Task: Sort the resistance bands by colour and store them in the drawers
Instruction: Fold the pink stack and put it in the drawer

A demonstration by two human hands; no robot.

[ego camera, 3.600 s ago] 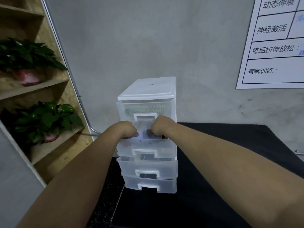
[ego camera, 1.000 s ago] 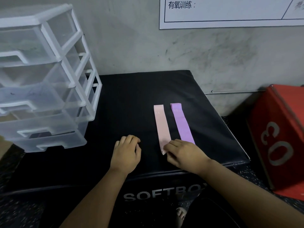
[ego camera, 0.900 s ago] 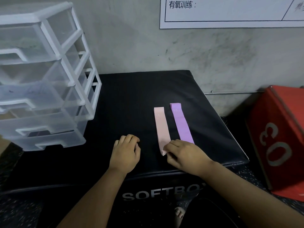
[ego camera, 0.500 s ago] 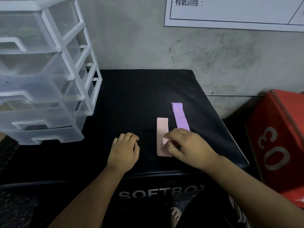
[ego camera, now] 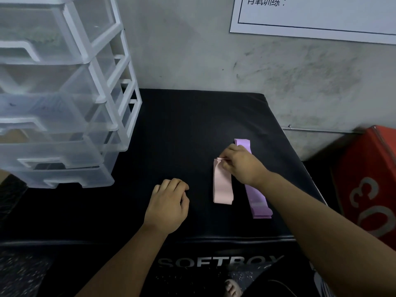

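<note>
A pink resistance band (ego camera: 222, 186) lies folded in half on the black soft box (ego camera: 182, 125). My right hand (ego camera: 242, 165) pinches its doubled far end. A purple band (ego camera: 256, 200) lies flat just right of it, partly under my right wrist. My left hand (ego camera: 168, 203) rests on the box left of the pink band, fingers loosely curled, holding nothing. The clear plastic drawer unit (ego camera: 60, 93) stands at the box's left, all its visible drawers closed.
A grey concrete wall rises right behind the box, with a white printed sheet (ego camera: 310, 16) on it. A red box (ego camera: 368, 181) marked with white digits stands on the floor to the right. My bare toes (ego camera: 232, 288) show below the box's front edge.
My right hand lifted the pink band's near end and carried it forward, folding the band in half. The left hand stayed put. Earlier, both hands were at the drawer unit.
</note>
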